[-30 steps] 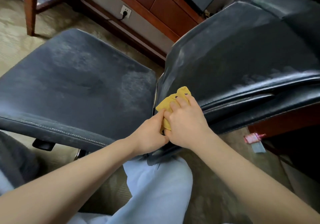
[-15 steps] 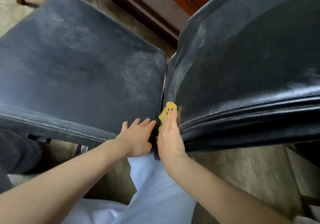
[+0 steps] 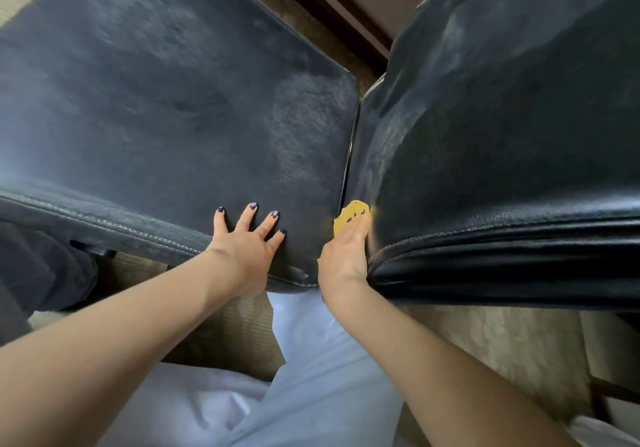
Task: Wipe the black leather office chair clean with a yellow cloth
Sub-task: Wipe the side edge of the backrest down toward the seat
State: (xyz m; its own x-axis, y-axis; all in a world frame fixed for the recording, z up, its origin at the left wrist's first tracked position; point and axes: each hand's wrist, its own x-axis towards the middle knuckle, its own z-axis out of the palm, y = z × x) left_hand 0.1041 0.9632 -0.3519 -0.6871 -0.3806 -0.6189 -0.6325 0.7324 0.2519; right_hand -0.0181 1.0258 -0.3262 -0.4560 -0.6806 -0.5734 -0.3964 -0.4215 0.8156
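Beige carpet [image 3: 502,339] lies under the black leather office chair [image 3: 450,246]. The left hand [image 3: 246,242] has slid onto its seat [image 3: 166,100], fingers spread wide. The right hand [image 3: 343,256] presses the yellow cloth [image 3: 349,213] against the backrest [image 3: 512,117] with straight fingers.

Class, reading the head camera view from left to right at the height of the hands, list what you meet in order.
Seat cushion → left hand, spread flat on it → right hand pressing the yellow cloth → backrest.
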